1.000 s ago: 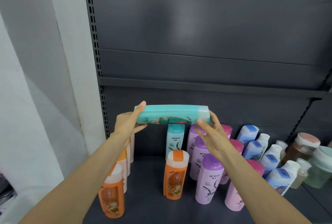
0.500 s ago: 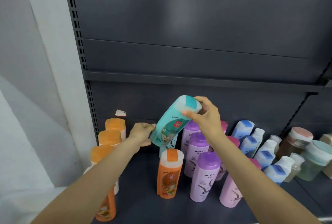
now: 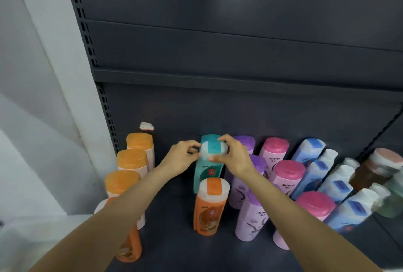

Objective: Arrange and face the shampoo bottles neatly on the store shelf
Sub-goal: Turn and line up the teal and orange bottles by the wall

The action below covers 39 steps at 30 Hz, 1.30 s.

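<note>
The teal bottle (image 3: pixel 208 168), held tilted in the air half a second ago, now stands upright on the shelf (image 3: pixel 172 223), in the column behind the lone orange bottle (image 3: pixel 210 205) and in front of a second teal one whose cap just shows behind it. Both hands sit at its cap: the right hand (image 3: pixel 232 157) pinches the cap between thumb and curled fingers, and the left hand (image 3: pixel 182 158) closes its fingers against the cap's left side. The label faces forward, though the orange bottle hides its lower part, so I cannot tell whether the base sits flat. To the left stands a column of orange bottles (image 3: pixel 132 160); just to the right stand the purple bottles (image 3: pixel 254 217), then pink (image 3: pixel 287 175) and blue (image 3: pixel 337 186) rows. The risk, as I judge it, is the tight spacing: a twist of the cap to square the label could swing the body into the purple bottle beside it, or nudge the orange one forward and tip it. Letting go before the base settles could topple the tall, narrow bottle into its neighbours.
</note>
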### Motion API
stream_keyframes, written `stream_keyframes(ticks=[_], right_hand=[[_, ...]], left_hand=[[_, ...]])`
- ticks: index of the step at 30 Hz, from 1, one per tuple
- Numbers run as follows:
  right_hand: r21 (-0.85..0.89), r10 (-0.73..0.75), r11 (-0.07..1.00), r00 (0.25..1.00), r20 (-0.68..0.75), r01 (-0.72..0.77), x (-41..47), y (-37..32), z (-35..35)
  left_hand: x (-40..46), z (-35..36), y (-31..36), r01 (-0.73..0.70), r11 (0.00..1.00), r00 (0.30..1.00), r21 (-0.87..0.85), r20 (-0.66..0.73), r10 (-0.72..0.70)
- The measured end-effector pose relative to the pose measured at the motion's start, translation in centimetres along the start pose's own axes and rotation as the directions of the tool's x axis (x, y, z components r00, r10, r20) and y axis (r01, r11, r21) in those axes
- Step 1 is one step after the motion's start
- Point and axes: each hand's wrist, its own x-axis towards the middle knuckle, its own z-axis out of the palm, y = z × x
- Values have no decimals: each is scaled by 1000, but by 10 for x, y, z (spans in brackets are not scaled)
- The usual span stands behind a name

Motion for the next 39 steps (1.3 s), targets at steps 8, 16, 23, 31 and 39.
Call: stream_keyframes(ticks=[8,16,23,31,39], right_hand=[[-97,100,992,985,139,-87,9,20,12],[-85,132,989,976,171,-119,14,24,8],[-100,109,991,978,178,-93,12,26,7],[-180,147,977,972,184,-114,14,22,8],[-185,161,974,973,168,-129,13,21,9]], left_hand=[[6,-1,-12,7,995,1000,102,20,-9],[29,5,-11,-159,907,985,391,7,170],[50,9,-5,-222,834,971,506,193,141],[48,11,-4,-163,824,986,543,60,155],[48,2,-4,-16,864,998,503,64,-18]])
